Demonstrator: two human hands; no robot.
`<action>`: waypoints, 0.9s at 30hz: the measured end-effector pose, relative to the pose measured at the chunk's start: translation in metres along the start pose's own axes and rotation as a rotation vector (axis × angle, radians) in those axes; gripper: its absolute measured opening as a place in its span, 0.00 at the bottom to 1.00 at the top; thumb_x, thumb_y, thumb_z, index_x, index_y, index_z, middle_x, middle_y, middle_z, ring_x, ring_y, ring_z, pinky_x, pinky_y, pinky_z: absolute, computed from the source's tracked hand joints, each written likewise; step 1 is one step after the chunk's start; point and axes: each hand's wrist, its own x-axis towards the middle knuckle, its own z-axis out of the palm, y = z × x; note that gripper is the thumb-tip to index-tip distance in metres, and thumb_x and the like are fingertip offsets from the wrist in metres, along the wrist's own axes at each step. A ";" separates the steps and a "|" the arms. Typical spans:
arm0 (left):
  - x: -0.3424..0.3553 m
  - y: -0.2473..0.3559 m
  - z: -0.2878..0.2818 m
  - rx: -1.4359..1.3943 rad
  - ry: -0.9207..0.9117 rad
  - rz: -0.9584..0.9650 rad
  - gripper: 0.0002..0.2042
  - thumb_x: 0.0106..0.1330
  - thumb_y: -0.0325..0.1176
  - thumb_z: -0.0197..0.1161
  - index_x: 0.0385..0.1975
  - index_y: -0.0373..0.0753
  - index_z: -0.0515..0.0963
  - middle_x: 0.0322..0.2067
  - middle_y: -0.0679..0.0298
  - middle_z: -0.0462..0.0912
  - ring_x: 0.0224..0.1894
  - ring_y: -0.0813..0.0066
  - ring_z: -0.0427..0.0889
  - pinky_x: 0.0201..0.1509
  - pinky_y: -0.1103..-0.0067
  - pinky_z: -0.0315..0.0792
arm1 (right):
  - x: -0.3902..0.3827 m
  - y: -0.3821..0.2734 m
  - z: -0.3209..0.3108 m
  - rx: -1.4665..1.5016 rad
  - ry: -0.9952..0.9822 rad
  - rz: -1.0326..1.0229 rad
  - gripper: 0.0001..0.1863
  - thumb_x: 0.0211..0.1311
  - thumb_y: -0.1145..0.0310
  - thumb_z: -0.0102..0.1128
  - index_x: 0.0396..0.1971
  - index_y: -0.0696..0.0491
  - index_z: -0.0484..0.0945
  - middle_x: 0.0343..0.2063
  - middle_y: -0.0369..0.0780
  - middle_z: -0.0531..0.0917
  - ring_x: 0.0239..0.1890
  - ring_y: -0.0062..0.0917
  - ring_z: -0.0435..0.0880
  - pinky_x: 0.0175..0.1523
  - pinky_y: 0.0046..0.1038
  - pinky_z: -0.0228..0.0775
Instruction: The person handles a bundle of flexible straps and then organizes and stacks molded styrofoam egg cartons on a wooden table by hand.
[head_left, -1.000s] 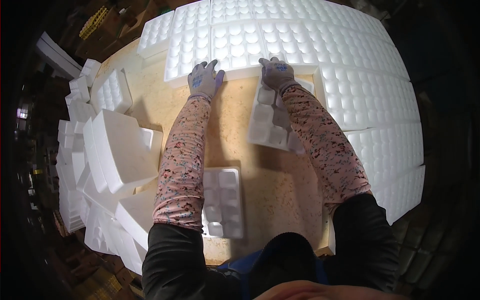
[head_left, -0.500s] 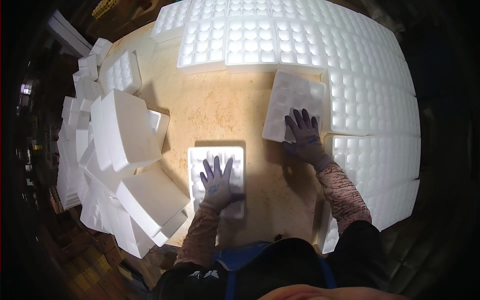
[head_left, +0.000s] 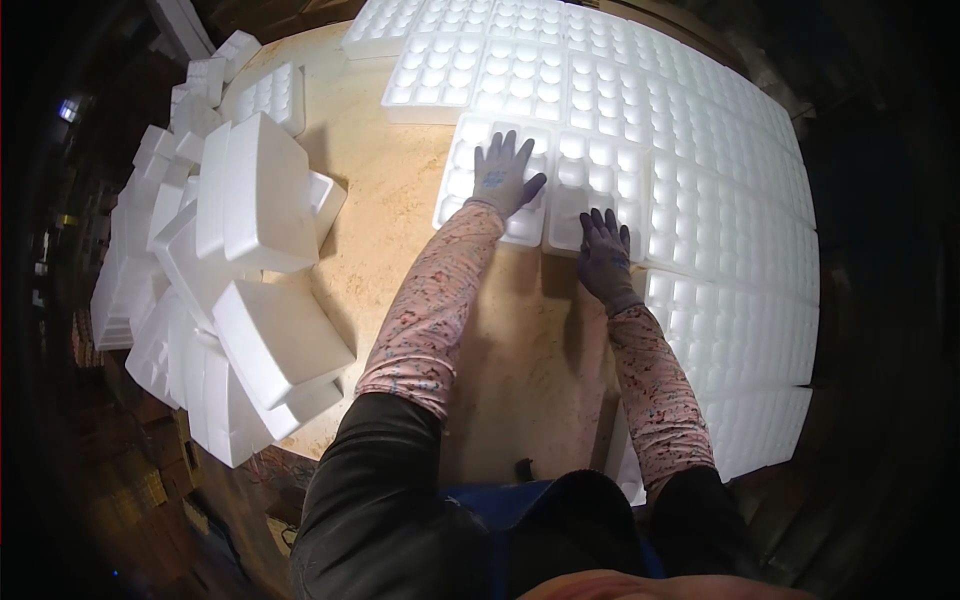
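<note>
My gloved left hand (head_left: 505, 175) lies with fingers spread on a white foam tray with round pockets (head_left: 462, 170), which sits against the large block of laid-out trays (head_left: 730, 200). Just to its right, my gloved right hand (head_left: 605, 255) is open, fingertips at the near edge of another foam tray (head_left: 598, 180). That tray is beside the left one, at the inner corner of the block. Both forearms wear pink patterned sleeves.
A jumbled heap of white foam blocks and trays (head_left: 255, 190) covers the left side of the pale worktop (head_left: 375, 250). A smaller tray (head_left: 265, 100) lies near the back left. Dark surroundings with stacked items show beyond the table's edges.
The tray under my left hand has moved from the near middle up beside the right one. The tray at my right hand has straightened against the block, and that hand has shifted to its near edge.
</note>
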 end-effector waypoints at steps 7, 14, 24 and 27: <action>-0.186 0.044 -0.067 -0.550 0.413 0.241 0.30 0.62 0.37 0.68 0.64 0.36 0.70 0.68 0.47 0.66 0.70 0.48 0.65 0.74 0.58 0.57 | -0.075 -0.069 0.001 0.245 0.265 -0.064 0.26 0.61 0.76 0.53 0.61 0.56 0.74 0.63 0.51 0.74 0.70 0.49 0.67 0.74 0.47 0.54; -0.452 -0.097 -0.155 -0.161 0.894 -0.243 0.37 0.59 0.34 0.70 0.69 0.37 0.63 0.70 0.44 0.59 0.72 0.41 0.59 0.72 0.51 0.58 | -0.123 -0.260 0.004 0.939 -0.017 -0.150 0.28 0.65 0.65 0.66 0.61 0.61 0.73 0.61 0.55 0.76 0.65 0.45 0.74 0.68 0.40 0.67; -0.521 -0.144 -0.110 -0.594 0.504 -0.405 0.40 0.64 0.45 0.69 0.71 0.35 0.58 0.71 0.28 0.46 0.72 0.26 0.53 0.70 0.52 0.62 | -0.137 -0.425 -0.033 0.898 -0.421 0.066 0.40 0.64 0.50 0.65 0.69 0.55 0.60 0.52 0.52 0.82 0.54 0.44 0.82 0.60 0.38 0.72; -0.544 -0.155 -0.109 -0.596 0.422 -0.222 0.40 0.62 0.42 0.71 0.71 0.34 0.59 0.71 0.30 0.50 0.68 0.31 0.63 0.67 0.55 0.67 | -0.233 -0.362 -0.013 1.150 -0.010 0.247 0.39 0.71 0.63 0.57 0.75 0.56 0.51 0.64 0.47 0.71 0.61 0.33 0.74 0.63 0.34 0.70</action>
